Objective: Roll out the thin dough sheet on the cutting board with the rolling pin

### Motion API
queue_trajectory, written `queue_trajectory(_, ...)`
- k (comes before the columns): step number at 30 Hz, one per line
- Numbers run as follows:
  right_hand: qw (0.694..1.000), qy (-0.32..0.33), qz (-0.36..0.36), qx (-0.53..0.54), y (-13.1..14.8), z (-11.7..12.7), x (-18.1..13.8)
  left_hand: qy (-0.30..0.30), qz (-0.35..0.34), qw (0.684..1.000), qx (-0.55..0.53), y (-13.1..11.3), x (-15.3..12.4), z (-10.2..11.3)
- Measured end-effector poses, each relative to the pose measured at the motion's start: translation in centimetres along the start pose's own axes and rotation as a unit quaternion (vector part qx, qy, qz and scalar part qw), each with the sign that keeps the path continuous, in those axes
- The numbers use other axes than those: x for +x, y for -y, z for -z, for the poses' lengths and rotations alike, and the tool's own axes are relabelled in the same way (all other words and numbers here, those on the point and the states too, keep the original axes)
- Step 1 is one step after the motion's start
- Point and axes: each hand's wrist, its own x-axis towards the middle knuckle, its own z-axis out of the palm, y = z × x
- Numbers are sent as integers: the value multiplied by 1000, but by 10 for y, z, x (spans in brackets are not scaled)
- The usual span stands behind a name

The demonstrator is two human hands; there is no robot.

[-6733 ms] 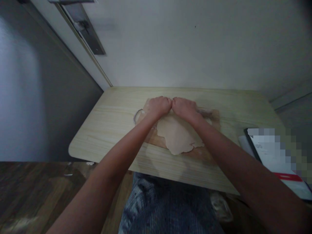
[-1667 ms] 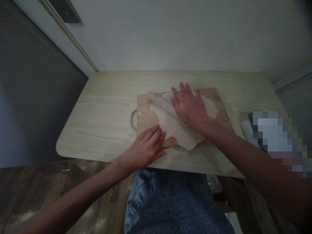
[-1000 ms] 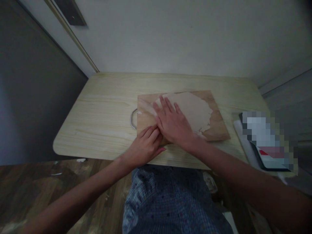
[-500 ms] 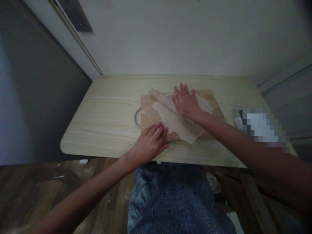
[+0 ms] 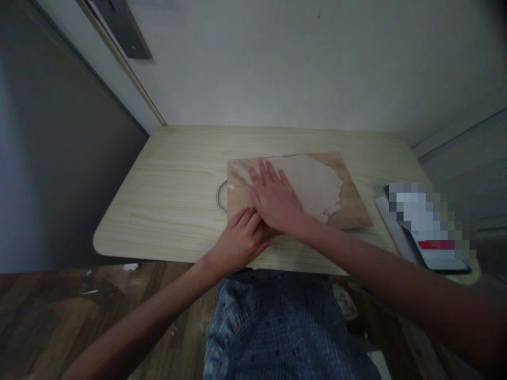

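Observation:
A thin, uneven sheet of dough (image 5: pixel 312 182) lies spread over a wooden cutting board (image 5: pixel 354 203) with a metal loop handle at its left end. My right hand (image 5: pixel 275 200) is flat with its fingers stretched out, palm down on a rolling pin (image 5: pixel 240 170). Only the pin's far left end shows; the hand covers the rest. Close beside it, my left hand (image 5: pixel 243 235) grips the board's near left edge, fingers on top and thumb toward the front. The right hand partly overlaps the left fingertips.
The board rests on a pale wood-grain table (image 5: pixel 166 195) against a white wall. A dark-edged flat item (image 5: pixel 443 258), partly pixelated, lies at the table's right end. White scraps (image 5: pixel 130 267) are on the floor at left.
My right hand has moved left and toward me with the rolling pin, baring the dough's right part. My left hand stays at the board's edge. The dough no longer hangs over the front edge.

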Motion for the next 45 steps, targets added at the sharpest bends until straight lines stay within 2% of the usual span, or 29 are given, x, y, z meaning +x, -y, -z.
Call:
queue_trajectory(1, 1000, -3, 29, -4, 1, 0, -1, 3, 2, 1000, -2, 0, 0, 0)
queue_trajectory(2, 1000, -6, 16, -6, -1, 0, 1, 6, 4, 1000, -2, 0, -1, 0)
queue_trajectory(6, 992, 18, -127, -6, -22, 3, 14, 7, -2, 1000, 13, 0, -2, 0)
queue_trajectory(7, 991, 23, -135, -3, -22, 4, 14, 4, -3, 1000, 16, 0, -2, 0)
queue_trajectory(8, 992, 24, -126, -2, -18, 4, 13, 0, -3, 1000, 18, 0, -2, 0)
queue_trajectory(12, 1000, 11, -4, -6, 5, -1, 3, 1, 7, 1000, 18, -1, -1, 0)
queue_trajectory(13, 1000, 7, 4, -8, 6, -2, 3, 3, 5, 1000, 19, -1, -1, 0)
queue_trajectory(15, 999, 10, -31, -8, -3, -2, 7, 4, 1, 1000, 22, -1, -2, 0)
queue_trajectory(18, 992, 16, -129, 1, -18, 0, 15, -1, -2, 1000, 23, 0, -3, -1)
queue_trajectory(19, 991, 18, -134, 7, -17, 0, 15, -4, -1, 1000, 23, 0, -3, -1)
queue_trajectory(23, 1000, 10, -28, 2, 6, -1, 7, -10, 6, 1000, 14, 0, -3, -2)
queue_trajectory(25, 1000, 2, -20, -8, 7, -1, 6, -9, 3, 1000, 13, 0, -3, -2)
queue_trajectory(31, 987, -26, -154, 49, -48, -1, 25, 16, 4, 1000, 19, -2, -4, 2)
queue_trajectory(34, 986, -31, -140, 83, -56, -4, 25, 33, -3, 999, 7, 2, -1, 10)
queue_trajectory(37, 993, -9, -83, 83, -52, -3, 10, 22, 11, 999, -23, 15, 8, 21)
queue_trajectory(40, 996, 13, -57, 69, -44, -1, -16, -25, 62, 996, -59, 34, 29, 29)
queue_trajectory(43, 997, 11, -51, 52, -30, -2, -39, -54, 115, 990, -64, 51, 59, 29)
queue_trajectory(45, 999, 5, -25, 47, -17, -4, -48, -39, 140, 989, -41, 58, 79, 23)
